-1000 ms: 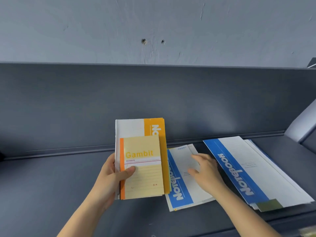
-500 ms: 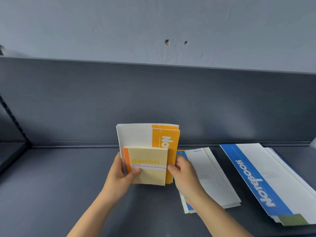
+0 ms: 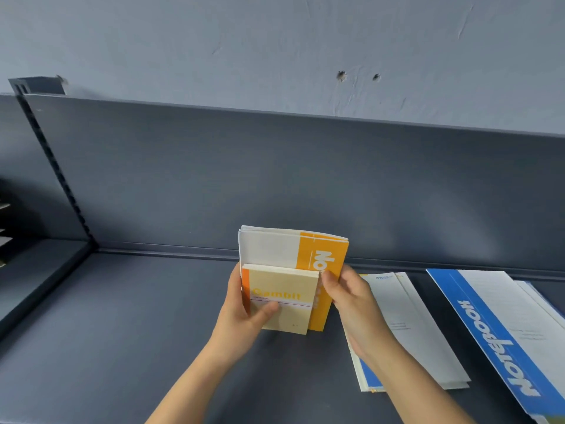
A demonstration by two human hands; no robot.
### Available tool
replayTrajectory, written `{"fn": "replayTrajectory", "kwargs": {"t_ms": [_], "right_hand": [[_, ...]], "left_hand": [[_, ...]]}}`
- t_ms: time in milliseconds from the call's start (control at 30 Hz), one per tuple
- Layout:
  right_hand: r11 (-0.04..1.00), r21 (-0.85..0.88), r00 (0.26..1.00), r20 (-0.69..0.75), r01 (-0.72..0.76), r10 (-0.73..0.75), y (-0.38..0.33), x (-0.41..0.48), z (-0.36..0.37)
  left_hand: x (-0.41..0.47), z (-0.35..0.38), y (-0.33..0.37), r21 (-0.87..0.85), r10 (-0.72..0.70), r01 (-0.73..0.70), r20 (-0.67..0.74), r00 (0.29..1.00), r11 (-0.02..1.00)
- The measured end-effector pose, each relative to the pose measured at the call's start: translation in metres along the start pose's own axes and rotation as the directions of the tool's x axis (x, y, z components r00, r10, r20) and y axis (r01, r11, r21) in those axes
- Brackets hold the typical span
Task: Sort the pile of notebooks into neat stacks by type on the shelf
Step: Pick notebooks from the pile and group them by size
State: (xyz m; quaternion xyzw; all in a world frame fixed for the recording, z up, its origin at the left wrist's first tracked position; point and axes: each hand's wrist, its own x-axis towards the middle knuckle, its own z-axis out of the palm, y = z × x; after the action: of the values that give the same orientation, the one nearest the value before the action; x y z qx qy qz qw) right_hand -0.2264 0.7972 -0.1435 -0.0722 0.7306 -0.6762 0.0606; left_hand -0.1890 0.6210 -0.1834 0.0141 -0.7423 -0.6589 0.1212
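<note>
From the head camera, the left hand [image 3: 241,313] grips a small cream Gambit notebook [image 3: 284,298], with the thumb across its front cover and the fingers hidden behind. The Gambit notebook stands upright against the front of several taller orange-and-white notebooks [image 3: 272,249], over the middle of the dark shelf [image 3: 122,332]. I cannot tell whether their lower edges touch it. The right hand [image 3: 351,304] pinches the right edge of the orange-and-white notebooks, thumb on the orange cover. Just right of the hands a blue-and-white notebook [image 3: 406,325] lies flat on the shelf. Toward the shelf's right edge lies a larger blue Notebook stack [image 3: 495,332], apart from it.
</note>
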Motion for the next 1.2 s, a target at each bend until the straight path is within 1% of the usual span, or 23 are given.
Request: {"fn": "replayTrajectory", "kwargs": {"t_ms": [100, 167, 200, 300, 333, 367, 467, 667, 800, 867, 900, 967, 1033, 1067, 1167, 1200], "right_hand": [[0.999, 0.019, 0.999, -0.017, 0.037, -0.037, -0.006, -0.002, -0.007], [0.996, 0.013, 0.996, -0.014, 0.084, -0.084, -0.011, -0.004, -0.015], [0.994, -0.001, 0.993, -0.039, 0.111, -0.111, -0.013, -0.005, -0.018], [0.974, -0.163, 0.949, -0.246, 0.158, -0.195, -0.018, -0.007, -0.019], [0.962, -0.222, 0.928, -0.298, 0.158, -0.222, -0.018, -0.008, -0.017], [0.951, -0.267, 0.916, -0.321, 0.157, -0.242, -0.018, -0.008, -0.014], [0.928, -0.340, 0.902, -0.338, 0.149, -0.268, -0.014, -0.008, -0.005], [0.910, -0.369, 0.893, -0.323, 0.188, -0.314, -0.010, -0.001, -0.011], [0.908, -0.361, 0.869, -0.354, 0.215, -0.346, -0.017, -0.003, -0.030], [0.911, -0.352, 0.839, -0.412, 0.213, -0.355, -0.027, -0.003, -0.047], [0.912, -0.349, 0.811, -0.457, 0.214, -0.365, -0.033, -0.002, -0.057], [0.907, -0.346, 0.719, -0.563, 0.242, -0.407, -0.046, -0.002, -0.079], [0.892, -0.342, 0.625, -0.638, 0.295, -0.451, -0.056, -0.001, -0.094], [0.888, -0.341, 0.605, -0.651, 0.308, -0.459, -0.059, 0.000, -0.098], [0.891, -0.336, 0.611, -0.648, 0.307, -0.455, -0.055, 0.004, -0.094], [0.891, -0.327, 0.600, -0.659, 0.315, -0.454, -0.053, 0.006, -0.090]], "left_hand": [[0.002, 0.001, 0.001, 0.010, -0.002, 0.002, -0.005, 1.000, 1.000], [0.003, 0.002, 0.000, 0.007, -0.013, 0.013, -0.010, 1.000, 1.000], [0.003, 0.002, 0.000, 0.002, -0.019, 0.019, -0.015, 1.000, 1.000], [0.004, 0.004, -0.002, -0.007, -0.022, 0.022, -0.034, 0.999, 1.000], [0.004, 0.005, -0.003, -0.007, -0.021, 0.020, -0.035, 0.999, 1.000], [0.005, 0.005, -0.003, -0.006, -0.020, 0.020, -0.035, 0.999, 1.000], [0.005, 0.006, -0.003, -0.001, -0.023, 0.022, -0.028, 0.999, 1.000], [0.008, 0.002, -0.005, 0.026, -0.021, 0.022, -0.020, 1.000, 0.999], [0.011, 0.001, -0.005, 0.071, -0.015, 0.018, -0.032, 0.999, 0.997], [0.014, 0.000, -0.006, 0.082, -0.016, 0.019, -0.037, 0.999, 0.996], [0.015, 0.000, -0.005, 0.080, -0.022, 0.025, -0.036, 0.999, 0.997], [0.017, 0.000, -0.004, 0.075, -0.039, 0.040, -0.022, 0.999, 0.996], [0.017, 0.000, -0.003, 0.077, -0.047, 0.047, -0.004, 0.999, 0.996], [0.017, -0.001, -0.003, 0.080, -0.053, 0.053, 0.004, 0.999, 0.995], [0.018, -0.008, -0.003, 0.061, -0.061, 0.061, -0.005, 0.998, 0.996], [0.018, -0.014, -0.004, 0.058, -0.059, 0.060, -0.017, 0.998, 0.997]]}}
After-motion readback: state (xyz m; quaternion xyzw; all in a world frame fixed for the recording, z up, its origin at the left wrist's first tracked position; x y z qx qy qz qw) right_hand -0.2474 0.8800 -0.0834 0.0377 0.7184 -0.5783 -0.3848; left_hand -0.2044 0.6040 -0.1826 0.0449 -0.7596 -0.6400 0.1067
